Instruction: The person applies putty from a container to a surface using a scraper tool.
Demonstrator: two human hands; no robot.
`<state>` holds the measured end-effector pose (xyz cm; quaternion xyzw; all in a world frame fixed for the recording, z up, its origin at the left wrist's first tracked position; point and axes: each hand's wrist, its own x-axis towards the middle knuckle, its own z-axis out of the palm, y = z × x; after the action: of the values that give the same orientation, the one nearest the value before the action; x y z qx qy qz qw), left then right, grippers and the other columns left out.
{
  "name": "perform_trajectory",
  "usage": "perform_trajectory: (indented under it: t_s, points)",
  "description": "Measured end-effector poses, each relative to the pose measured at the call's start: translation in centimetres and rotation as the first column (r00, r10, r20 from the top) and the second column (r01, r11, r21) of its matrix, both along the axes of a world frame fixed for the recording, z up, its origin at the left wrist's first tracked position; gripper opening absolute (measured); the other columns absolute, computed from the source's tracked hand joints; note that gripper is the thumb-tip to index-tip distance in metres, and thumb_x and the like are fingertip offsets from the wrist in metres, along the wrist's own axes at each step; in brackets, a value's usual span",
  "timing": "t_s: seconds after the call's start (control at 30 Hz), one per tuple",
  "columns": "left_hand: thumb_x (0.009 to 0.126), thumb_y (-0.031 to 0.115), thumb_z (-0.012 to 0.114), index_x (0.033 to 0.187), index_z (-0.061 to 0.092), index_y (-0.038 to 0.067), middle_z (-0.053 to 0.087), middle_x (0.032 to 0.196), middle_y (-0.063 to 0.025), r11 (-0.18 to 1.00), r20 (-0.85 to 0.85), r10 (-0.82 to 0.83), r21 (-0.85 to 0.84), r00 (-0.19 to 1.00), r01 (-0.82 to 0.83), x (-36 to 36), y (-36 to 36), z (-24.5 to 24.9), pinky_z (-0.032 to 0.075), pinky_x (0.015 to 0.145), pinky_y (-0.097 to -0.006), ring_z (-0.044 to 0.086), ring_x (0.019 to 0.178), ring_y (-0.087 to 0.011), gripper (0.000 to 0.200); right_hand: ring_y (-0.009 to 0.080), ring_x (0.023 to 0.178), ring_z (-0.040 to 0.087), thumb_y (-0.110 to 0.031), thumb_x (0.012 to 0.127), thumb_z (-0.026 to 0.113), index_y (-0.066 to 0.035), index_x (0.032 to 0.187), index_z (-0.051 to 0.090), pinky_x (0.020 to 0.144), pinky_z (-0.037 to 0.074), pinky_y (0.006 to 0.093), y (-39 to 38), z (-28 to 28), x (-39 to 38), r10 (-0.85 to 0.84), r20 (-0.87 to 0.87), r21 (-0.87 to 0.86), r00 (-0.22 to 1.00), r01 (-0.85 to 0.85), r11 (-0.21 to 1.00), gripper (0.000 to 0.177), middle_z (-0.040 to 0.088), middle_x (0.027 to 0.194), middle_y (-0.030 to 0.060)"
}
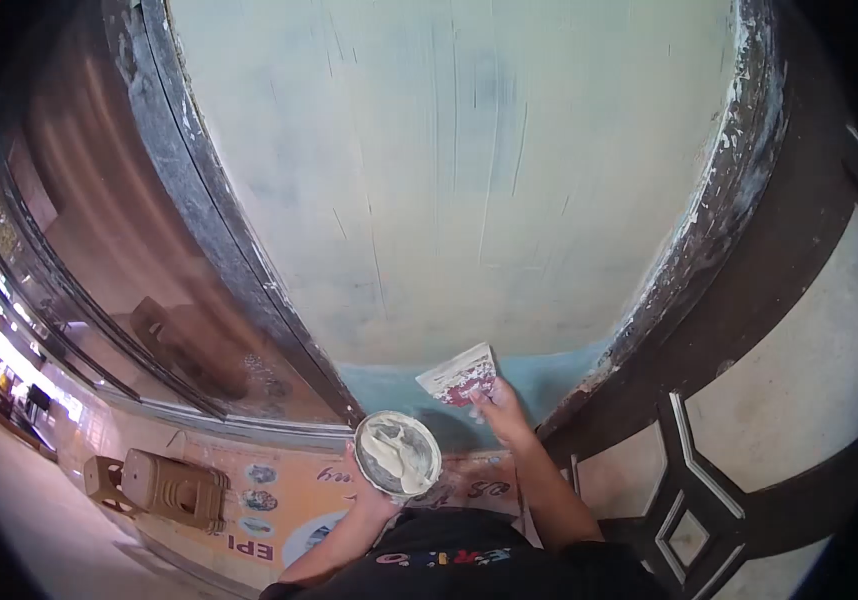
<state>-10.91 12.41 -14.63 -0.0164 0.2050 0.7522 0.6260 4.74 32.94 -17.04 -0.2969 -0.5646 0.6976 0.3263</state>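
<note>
My left hand (373,492) grips a round bowl (359,446) from its left side and underneath. Pale putty (401,458) lies in thick smears inside it. In my right hand (498,408) is a putty knife (461,376) with a wide blade, its reddish part smeared with white putty. The blade points up and left, close in front of the lower wall; whether it touches cannot be made out. Ahead stands the wall panel (449,200), coated in pale filler with streaks and scratch lines. Below the coating runs a bare light-blue band (379,378).
Worn dark frames edge the panel at left (239,220) and right (694,220). Glossy brown glazing (99,200) stands to the left. Stacked brown plastic stools (174,487) sit at lower left beside a printed orange banner (279,490). A dark patterned door (719,470) is at right.
</note>
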Motion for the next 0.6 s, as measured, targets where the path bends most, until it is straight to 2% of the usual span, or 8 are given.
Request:
perform_trajectory:
  t_s: [0.1, 0.23, 0.33, 0.4, 0.43, 0.53, 0.57, 0.6]
  points:
    - [0.082, 0.075, 0.034, 0.136, 0.046, 0.018, 0.05, 0.135, -0.0095, 1.0, 0.032, -0.02, 0.019, 0.999, 0.02, -1.9, -0.3, -0.1, 0.04, 0.101, -0.0533, 0.049, 0.122, -0.0332, 0.079, 0.0121, 0.081, 0.062, -0.016, 0.094, 0.058, -0.003, 0.114, 0.051, 0.068, 0.052, 0.0278, -0.9, -0.2, -2.7, -0.064, -0.232, -0.091, 0.971, 0.044, 0.995, 0.024, 0.063, 0.101, 0.0053]
    - [0.08, 0.077, 0.036, 0.136, 0.045, 0.018, 0.049, 0.136, -0.0088, 0.999, 0.002, -0.041, -0.015, 0.999, 0.041, -3.7, -0.4, 0.4, 0.038, 0.103, -0.0529, 0.048, 0.123, -0.033, 0.082, 0.0136, 0.079, 0.064, -0.019, 0.095, 0.058, -0.003, 0.115, 0.05, 0.068, 0.053, 0.028, -1.3, -0.4, -5.3, -0.136, -0.295, -0.152, 0.946, 0.094, 0.984, 0.027, 0.062, 0.1, 0.0062]
    - [0.084, 0.076, 0.028, 0.138, 0.044, 0.021, 0.045, 0.14, -0.0083, 0.998, 0.032, -0.065, -0.013, 0.997, 0.065, -5.1, -0.3, -0.1, 0.035, 0.104, -0.0556, 0.045, 0.126, -0.0344, 0.079, 0.0148, 0.077, 0.064, -0.023, 0.094, 0.059, -0.002, 0.115, 0.05, 0.069, 0.054, 0.0284, -0.9, -1.1, -7.0, -0.198, -0.258, -0.114, 0.946, 0.174, 0.978, 0.031, 0.064, 0.097, 0.0077]
    - [0.083, 0.077, 0.028, 0.138, 0.043, 0.02, 0.046, 0.139, -0.0086, 0.996, 0.017, -0.094, 0.002, 0.995, 0.094, -5.9, -0.4, -0.5, 0.036, 0.103, -0.0553, 0.046, 0.125, -0.0345, 0.08, 0.0113, 0.073, 0.06, -0.025, 0.093, 0.062, -0.002, 0.109, 0.055, 0.064, 0.052, 0.0274, -0.5, -1.6, -7.9, -0.41, -0.027, 0.016, 0.912, 0.41, 0.912, 0.029, 0.063, 0.093, 0.0058]
    - [0.083, 0.077, 0.028, 0.138, 0.043, 0.02, 0.046, 0.139, -0.0086, 0.995, 0.018, -0.101, -0.004, 0.995, 0.101, -6.0, -0.4, -0.3, 0.036, 0.103, -0.0553, 0.046, 0.125, -0.0345, 0.08, 0.0116, 0.059, 0.057, -0.027, 0.092, 0.063, 0.0, 0.095, 0.057, 0.055, 0.051, 0.0288, 0.4, -3.7, -8.6, -0.49, -0.058, 0.052, 0.87, 0.493, 0.869, 0.028, 0.062, 0.081, 0.0064]
    - [0.08, 0.078, 0.034, 0.137, 0.044, 0.018, 0.049, 0.136, -0.0095, 0.988, -0.047, -0.139, -0.08, 0.989, 0.135, -7.1, -0.6, 0.2, 0.038, 0.103, -0.053, 0.047, 0.124, -0.0334, 0.083, 0.0124, 0.06, 0.056, -0.028, 0.092, 0.063, -0.001, 0.101, 0.058, 0.055, 0.051, 0.0291, -0.4, -9.2, -8.0, -0.598, 0.163, 0.234, 0.785, 0.558, 0.796, 0.029, 0.062, 0.085, 0.0063]
    - [0.08, 0.078, 0.034, 0.137, 0.044, 0.018, 0.048, 0.137, -0.0096, 0.984, -0.054, -0.173, -0.047, 0.983, 0.17, -7.6, -0.7, 0.0, 0.038, 0.103, -0.0531, 0.047, 0.124, -0.0335, 0.083, 0.0086, 0.07, 0.055, -0.025, 0.092, 0.062, -0.001, 0.113, 0.056, 0.059, 0.048, 0.0261, -1.6, -9.8, -7.4, -0.527, 0.221, -0.017, 0.821, 0.543, 0.84, 0.032, 0.063, 0.092, 0.0036]
    - [0.08, 0.078, 0.033, 0.137, 0.044, 0.018, 0.048, 0.137, -0.0096, 0.979, -0.061, -0.206, -0.01, 0.977, 0.206, -8.0, -0.7, -0.2, 0.038, 0.103, -0.0531, 0.047, 0.124, -0.0336, 0.083, 0.0086, 0.07, 0.055, -0.025, 0.092, 0.062, -0.001, 0.113, 0.056, 0.059, 0.048, 0.0261, -2.5, -10.3, -7.0, -0.535, 0.215, -0.018, 0.817, 0.551, 0.834, 0.032, 0.063, 0.092, 0.0036]
